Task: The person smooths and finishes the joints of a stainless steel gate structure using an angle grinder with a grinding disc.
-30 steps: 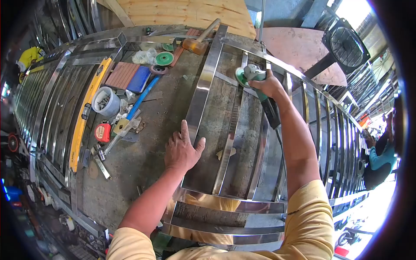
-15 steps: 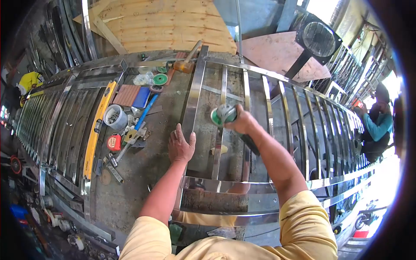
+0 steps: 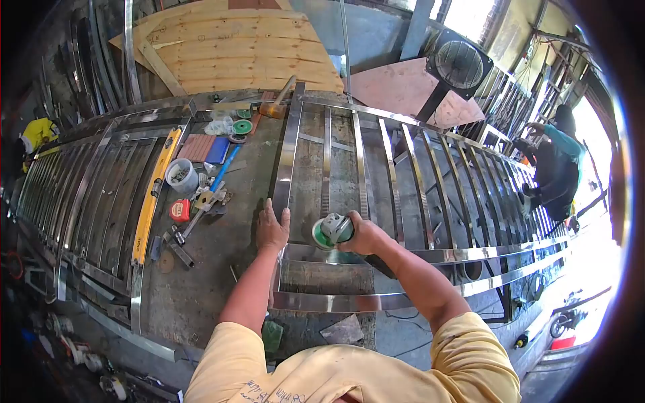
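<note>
My right hand (image 3: 367, 236) is wrapped round an angle grinder (image 3: 336, 230) fitted with a green disc, which overlaps the near rail of a shiny metal railing frame (image 3: 463, 255). Fingers outstretched and thumb apart, my left hand (image 3: 272, 230) lies against the lower part of the frame's wide end post (image 3: 289, 151). Slim upright bars run between the frame's two long rails, to the right of the post. The grinder's body is partly hidden behind my right hand and forearm.
Left of the post lie a yellow spirit level (image 3: 156, 198), a white tub of small parts (image 3: 181, 176), a red tape measure (image 3: 180, 209) and a mallet (image 3: 274, 109). A second barred frame (image 3: 84, 195) extends left. Another person (image 3: 563, 164) is at the far right.
The grinder in my right hand has come down the frame towards me, to the near rail. My left hand stays by the post. The person at right is more upright, and the view has shifted.
</note>
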Available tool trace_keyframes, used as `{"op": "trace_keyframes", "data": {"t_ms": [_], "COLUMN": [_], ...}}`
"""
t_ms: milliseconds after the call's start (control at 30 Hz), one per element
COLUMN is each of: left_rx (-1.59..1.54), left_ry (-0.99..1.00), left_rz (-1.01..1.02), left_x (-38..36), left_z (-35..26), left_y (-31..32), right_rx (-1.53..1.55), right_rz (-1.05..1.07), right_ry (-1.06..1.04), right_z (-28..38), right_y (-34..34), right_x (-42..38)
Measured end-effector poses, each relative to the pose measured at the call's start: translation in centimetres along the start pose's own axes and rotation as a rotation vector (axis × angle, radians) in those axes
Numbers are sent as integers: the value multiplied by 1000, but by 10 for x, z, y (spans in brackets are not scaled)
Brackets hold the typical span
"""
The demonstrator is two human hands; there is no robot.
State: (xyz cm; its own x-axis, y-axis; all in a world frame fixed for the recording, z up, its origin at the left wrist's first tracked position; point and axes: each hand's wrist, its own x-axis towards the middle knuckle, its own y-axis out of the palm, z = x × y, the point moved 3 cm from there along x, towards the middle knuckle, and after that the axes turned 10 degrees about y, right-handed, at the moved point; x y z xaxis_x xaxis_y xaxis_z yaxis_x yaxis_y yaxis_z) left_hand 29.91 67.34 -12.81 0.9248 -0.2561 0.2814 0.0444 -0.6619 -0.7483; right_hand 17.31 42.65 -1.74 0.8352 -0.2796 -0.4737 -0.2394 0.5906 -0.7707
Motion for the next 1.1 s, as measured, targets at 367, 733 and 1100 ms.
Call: {"op": "trace_keyframes", "data": {"t_ms": [367, 733, 1100], "left_rx": [51, -370, 154], "left_ry": [-72, -118, -2], "left_rz": [257, 124, 417], "left_x": [-34, -69, -151], "left_z": [-6, 31, -50], "left_y": [-21, -18, -97], "right_rx": [4, -6, 303], "right_rz": [-79, -41, -313], "right_ry": [24, -27, 149], "right_z": [5, -8, -98], "right_y": [-4, 8, 13], "right_x": [3, -12, -132]}}
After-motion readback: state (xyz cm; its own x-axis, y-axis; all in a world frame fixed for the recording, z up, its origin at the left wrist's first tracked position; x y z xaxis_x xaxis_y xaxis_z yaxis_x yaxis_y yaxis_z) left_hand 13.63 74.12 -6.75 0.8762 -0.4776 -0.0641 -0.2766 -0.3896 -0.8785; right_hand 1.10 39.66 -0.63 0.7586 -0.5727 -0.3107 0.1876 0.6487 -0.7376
